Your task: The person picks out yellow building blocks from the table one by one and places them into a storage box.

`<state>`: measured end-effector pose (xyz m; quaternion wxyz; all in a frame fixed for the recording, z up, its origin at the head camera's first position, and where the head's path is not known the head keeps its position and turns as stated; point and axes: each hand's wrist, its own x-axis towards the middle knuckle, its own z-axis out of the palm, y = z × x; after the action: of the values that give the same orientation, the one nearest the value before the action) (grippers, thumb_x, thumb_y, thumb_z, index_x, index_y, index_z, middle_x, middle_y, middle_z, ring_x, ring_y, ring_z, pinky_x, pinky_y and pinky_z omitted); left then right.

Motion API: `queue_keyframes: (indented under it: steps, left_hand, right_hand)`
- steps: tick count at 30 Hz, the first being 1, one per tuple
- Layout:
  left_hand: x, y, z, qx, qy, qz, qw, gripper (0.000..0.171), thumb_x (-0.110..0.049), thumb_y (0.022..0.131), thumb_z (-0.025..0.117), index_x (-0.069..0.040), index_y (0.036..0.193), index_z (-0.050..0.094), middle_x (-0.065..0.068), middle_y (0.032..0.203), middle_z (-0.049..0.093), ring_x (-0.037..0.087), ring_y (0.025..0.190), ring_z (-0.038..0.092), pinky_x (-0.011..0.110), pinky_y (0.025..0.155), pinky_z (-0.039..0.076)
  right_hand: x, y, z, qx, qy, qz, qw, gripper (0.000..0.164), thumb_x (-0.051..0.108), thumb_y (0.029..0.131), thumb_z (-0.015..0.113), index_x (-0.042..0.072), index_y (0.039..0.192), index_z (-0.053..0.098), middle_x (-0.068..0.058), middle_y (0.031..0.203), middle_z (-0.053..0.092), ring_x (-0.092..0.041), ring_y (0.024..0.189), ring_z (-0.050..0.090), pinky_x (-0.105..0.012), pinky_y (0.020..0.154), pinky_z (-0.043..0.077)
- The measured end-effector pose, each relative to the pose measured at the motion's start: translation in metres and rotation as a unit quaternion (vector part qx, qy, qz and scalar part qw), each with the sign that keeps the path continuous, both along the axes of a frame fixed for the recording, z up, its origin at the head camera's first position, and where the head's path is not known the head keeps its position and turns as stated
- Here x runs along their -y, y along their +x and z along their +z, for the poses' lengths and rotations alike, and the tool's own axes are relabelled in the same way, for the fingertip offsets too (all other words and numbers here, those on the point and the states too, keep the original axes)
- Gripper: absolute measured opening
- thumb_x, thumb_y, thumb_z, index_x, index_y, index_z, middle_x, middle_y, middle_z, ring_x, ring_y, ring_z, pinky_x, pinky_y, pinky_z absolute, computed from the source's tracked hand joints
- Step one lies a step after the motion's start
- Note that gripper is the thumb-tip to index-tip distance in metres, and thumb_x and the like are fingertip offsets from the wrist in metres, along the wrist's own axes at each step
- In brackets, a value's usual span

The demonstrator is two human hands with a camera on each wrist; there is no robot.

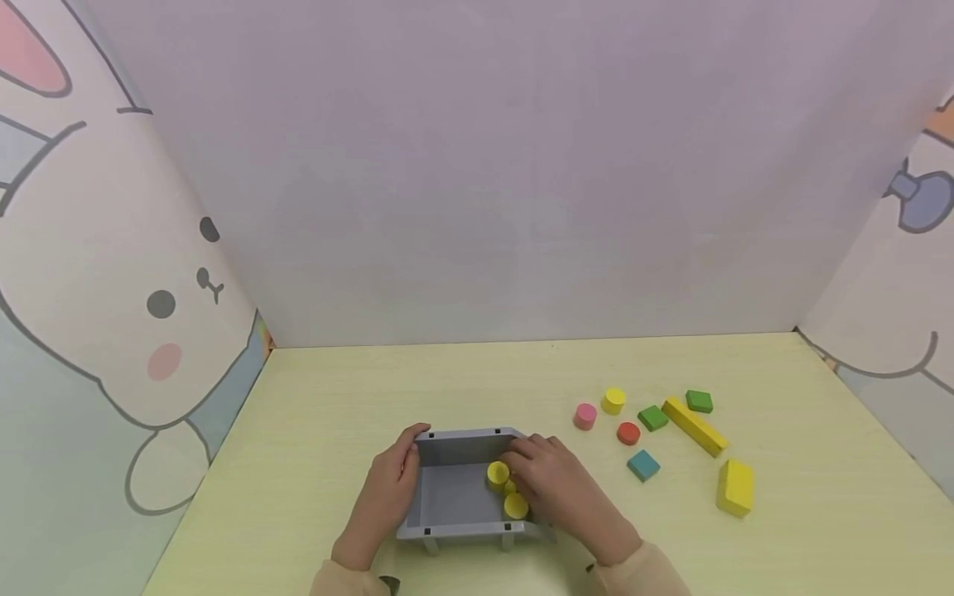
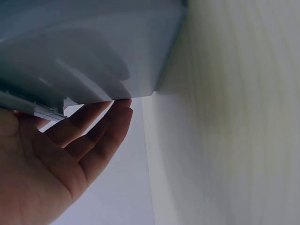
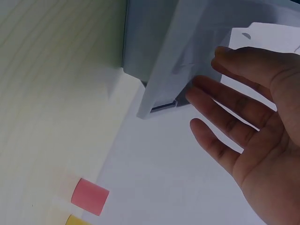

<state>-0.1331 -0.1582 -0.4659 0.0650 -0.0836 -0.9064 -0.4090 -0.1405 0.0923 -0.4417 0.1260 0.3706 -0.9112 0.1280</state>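
"While the left hand (image 1: 386, 488) grips the left side of the grey plastic bin (image 1: 462, 528), at bottom centre of the head view, what suits the right hand (image 1: 555, 480)?"

"Its fingers, parted and gently bent with nothing visibly pinched, reach in at the bin's right. I'd hold the bin steady and approach the small, smooth yellow cylinders (image 1: 498, 475) from above, to avoid scattering them."

"What do the wrist views add?"

"The left shows fingertips against the bin's outer wall, hidden from the head camera. The right shows the palm and gaps between fingers; only the head view shows the yellow cylinders."
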Motion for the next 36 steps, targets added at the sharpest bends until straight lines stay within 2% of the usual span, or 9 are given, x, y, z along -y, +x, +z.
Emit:
queue_keyframes:
  steps: [4,9,17,20,27,36]
  left_hand:
    - [0.000,0.000,0.000,-0.004,0.001,0.000,1.0000,0.033,-0.007,0.104,0.037,-0.007,0.132,0.055,-0.008,0.059,0.032,0.002,0.049,0.027,0.023,0.049,0.032]
    - [0.001,-0.001,-0.001,-0.004,0.000,0.001,1.0000,0.034,-0.006,0.103,0.037,-0.007,0.132,0.055,-0.008,0.059,0.032,0.002,0.049,0.027,0.023,0.049,0.032]
    - [0.000,-0.001,-0.001,-0.004,-0.002,0.002,1.0000,0.034,-0.006,0.103,0.037,-0.006,0.132,0.055,-0.008,0.059,0.031,0.002,0.049,0.026,0.023,0.049,0.032]
    - [0.000,-0.001,-0.001,-0.005,-0.003,0.002,1.0000,0.034,-0.006,0.103,0.037,-0.005,0.132,0.055,-0.008,0.059,0.031,0.002,0.049,0.026,0.023,0.049,0.032]
    - [0.000,0.000,-0.001,0.001,-0.004,0.004,1.0000,0.034,-0.006,0.103,0.036,-0.006,0.132,0.055,-0.008,0.058,0.031,0.002,0.048,0.026,0.023,0.048,0.032]
    - [-0.001,0.001,0.000,-0.003,-0.001,0.004,1.0000,0.034,-0.007,0.103,0.036,-0.006,0.132,0.055,-0.008,0.059,0.032,0.002,0.048,0.026,0.023,0.048,0.032]
  right_hand:
    - [-0.005,0.000,-0.001,0.002,-0.008,-0.008,1.000,0.022,0.007,0.081,0.078,0.010,0.101,0.071,-0.001,0.100,0.066,-0.017,0.090,0.059,-0.033,0.079,0.049]
    - [-0.013,0.000,-0.003,-0.022,-0.022,-0.020,0.999,0.023,0.006,0.079,0.079,0.010,0.100,0.072,-0.001,0.099,0.068,-0.017,0.089,0.060,-0.032,0.076,0.048]
    - [-0.026,-0.002,-0.007,-0.048,-0.002,-0.049,0.998,0.026,0.008,0.076,0.081,0.010,0.100,0.071,-0.003,0.097,0.068,-0.019,0.087,0.060,-0.036,0.077,0.049]
    - [-0.032,-0.002,-0.008,-0.043,0.001,-0.062,0.997,0.028,0.009,0.075,0.083,0.009,0.101,0.072,-0.004,0.097,0.069,-0.021,0.088,0.061,-0.037,0.079,0.049]
    - [-0.046,-0.004,-0.007,-0.002,0.004,-0.107,0.994,0.028,0.008,0.075,0.083,0.007,0.101,0.072,-0.006,0.099,0.068,-0.025,0.098,0.062,-0.043,0.083,0.049]
    - [-0.069,-0.009,-0.009,-0.076,-0.024,-0.105,0.991,0.032,0.002,0.068,0.085,0.004,0.096,0.071,-0.010,0.103,0.069,-0.027,0.088,0.063,-0.042,0.075,0.051]
